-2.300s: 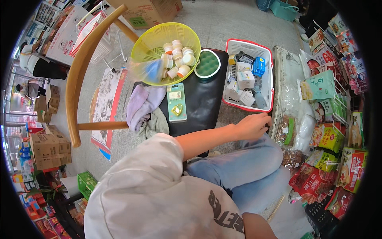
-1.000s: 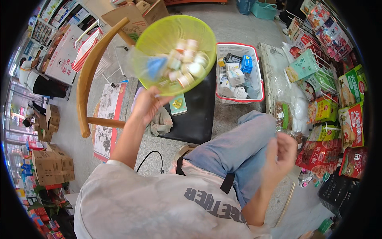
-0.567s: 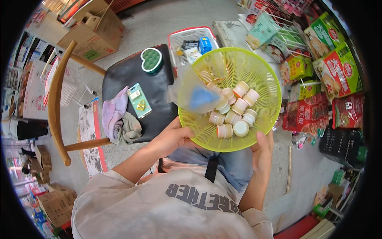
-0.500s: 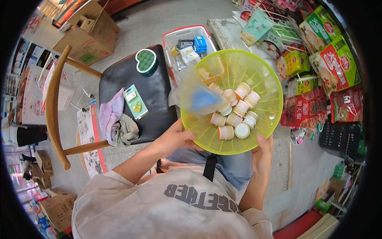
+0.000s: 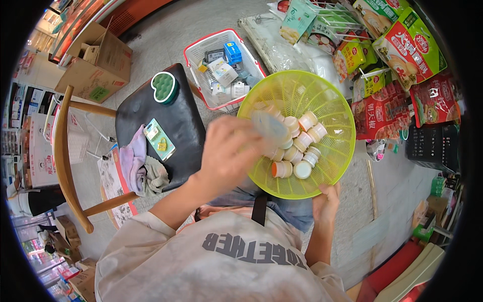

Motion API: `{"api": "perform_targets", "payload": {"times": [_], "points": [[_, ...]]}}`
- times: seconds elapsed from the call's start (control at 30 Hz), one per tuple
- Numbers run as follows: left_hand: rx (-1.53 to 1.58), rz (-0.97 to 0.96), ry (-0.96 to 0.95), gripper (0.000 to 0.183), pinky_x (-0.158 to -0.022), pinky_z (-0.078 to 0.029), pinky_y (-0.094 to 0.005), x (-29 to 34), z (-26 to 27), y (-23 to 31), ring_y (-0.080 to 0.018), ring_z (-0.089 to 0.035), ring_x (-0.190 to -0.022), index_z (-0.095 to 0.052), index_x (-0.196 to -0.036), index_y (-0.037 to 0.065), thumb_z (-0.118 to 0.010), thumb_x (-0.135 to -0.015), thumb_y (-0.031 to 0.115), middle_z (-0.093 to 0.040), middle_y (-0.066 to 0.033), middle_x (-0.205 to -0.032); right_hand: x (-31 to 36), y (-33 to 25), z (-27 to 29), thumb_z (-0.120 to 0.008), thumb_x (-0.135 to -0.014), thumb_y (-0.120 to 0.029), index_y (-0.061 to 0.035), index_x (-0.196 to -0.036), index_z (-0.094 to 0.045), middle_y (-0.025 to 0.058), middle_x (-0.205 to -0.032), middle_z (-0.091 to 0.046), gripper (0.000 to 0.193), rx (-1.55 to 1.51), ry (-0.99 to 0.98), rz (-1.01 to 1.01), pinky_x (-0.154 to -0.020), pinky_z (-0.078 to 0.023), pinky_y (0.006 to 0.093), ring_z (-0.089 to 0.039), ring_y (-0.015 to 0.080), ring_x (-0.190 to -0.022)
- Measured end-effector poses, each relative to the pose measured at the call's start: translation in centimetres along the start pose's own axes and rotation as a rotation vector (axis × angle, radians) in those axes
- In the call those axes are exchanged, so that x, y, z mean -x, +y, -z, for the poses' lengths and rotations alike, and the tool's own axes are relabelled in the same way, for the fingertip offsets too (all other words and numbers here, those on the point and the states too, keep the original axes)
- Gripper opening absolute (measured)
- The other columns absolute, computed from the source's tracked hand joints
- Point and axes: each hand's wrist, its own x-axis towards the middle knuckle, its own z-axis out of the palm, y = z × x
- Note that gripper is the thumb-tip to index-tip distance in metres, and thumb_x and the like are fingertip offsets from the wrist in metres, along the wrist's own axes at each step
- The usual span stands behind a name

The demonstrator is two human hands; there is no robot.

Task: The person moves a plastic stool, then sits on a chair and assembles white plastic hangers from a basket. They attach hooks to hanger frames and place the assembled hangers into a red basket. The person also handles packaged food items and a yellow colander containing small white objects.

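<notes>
1. Centrally, wooden chair (image 5: 64,166) with black seat pad (image 5: 161,126), left of the lap; on the pad a green heart-shaped tin (image 5: 164,86), a small green packet (image 5: 159,139) and a crumpled cloth (image 5: 141,168) draped at the seat's front edge.
2. Yellow-green mesh basket (image 5: 322,100), held over the lap, tilted slightly; inside, a cluster of small white-capped jars (image 5: 302,146).
3. White wire-sided crate (image 5: 198,53) with red rim on the floor beyond the chair, holding small boxes.
4. Left hand (image 5: 226,151) at the basket's near-left rim, fingers curled around a blurred pale bottle (image 5: 269,126).
5. Right hand (image 5: 326,200) under the basket's lower rim, fingers pressed together, gripping the edge.
</notes>
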Motion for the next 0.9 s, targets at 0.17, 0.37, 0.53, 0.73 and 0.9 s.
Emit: {"api": "perform_targets", "payload": {"times": [0.17, 0.37, 0.53, 0.73, 0.9], "points": [[0.059, -0.072, -0.087, 0.045, -0.079, -0.045, -0.0339, 0.5, -1.7, 3.1, -0.0152, -0.056, -0.076, -0.068, -0.115, 0.01, -0.062, -0.071, 0.017, -0.061, -0.0008, -0.093, 0.7, -1.7, -0.5, -0.06, -0.088, -0.007, 0.0045, -0.141, -0.04, 0.0183, -0.136, -0.051, 0.058, 0.323, 0.129, 0.064, -0.102, -0.045, 0.0382, -0.054, 0.0282, -0.122], [0.086, 0.094, -0.17, 0.037, -0.071, -0.043, -0.0327, -0.3, -1.4, 5.2, -0.0174, -0.057, -0.072, -0.07, -0.105, 0.007, -0.07, -0.068, 0.011, -0.063, -0.0026, -0.091, 1.0, -5.7, -5.1, -0.066, -0.09, -0.01, 0.0049, -0.129, -0.053, 0.0133, -0.124, -0.058, 0.044, 0.883, 0.231, 0.725, -0.089, -0.049, 0.0313, -0.06, 0.0206, -0.105], [0.12, 0.083, -0.169, 0.042, -0.073, -0.043, -0.0343, 0.7, -1.4, 5.6, -0.0195, -0.056, -0.079, -0.068, -0.109, 0.001, -0.074, -0.071, 0.017, -0.064, -0.0068, -0.103, 1.4, -5.9, -11.3, -0.075, -0.082, -0.007, 0.0012, -0.109, -0.064, 0.0091, -0.099, -0.061, 0.03, 0.961, -0.23, 0.602, -0.07, -0.049, 0.0277, -0.061, 0.0163, -0.082], [0.206, 0.228, -0.183, 0.04, -0.068, -0.046, -0.0347, 0.2, 1.1, 6.7, -0.0219, -0.06, -0.079, -0.069, -0.101, 0.0, -0.082, -0.07, 0.02, -0.065, -0.0077, -0.094, -0.3, -4.0, -12.4, -0.067, -0.089, -0.001, 0.0024, -0.088, -0.064, 0.0069, -0.078, -0.06, 0.004, 0.951, -0.194, 0.626, -0.057, -0.044, 0.0242, -0.055, 0.0123, -0.063], [0.189, 0.3, -0.122, 0.026, -0.058, -0.047, -0.0322, 0.8, 2.5, 5.7, -0.0236, -0.06, -0.069, -0.069, -0.088, 0.002, -0.084, -0.069, 0.011, -0.066, -0.0059, -0.08, -0.5, -4.2, -12.1, -0.064, -0.094, -0.004, 0.0045, -0.089, -0.064, 0.0031, -0.079, -0.06, 0.01, 0.878, -0.164, 0.625, -0.063, -0.045, 0.0221, -0.054, 0.0082, -0.068]]}}
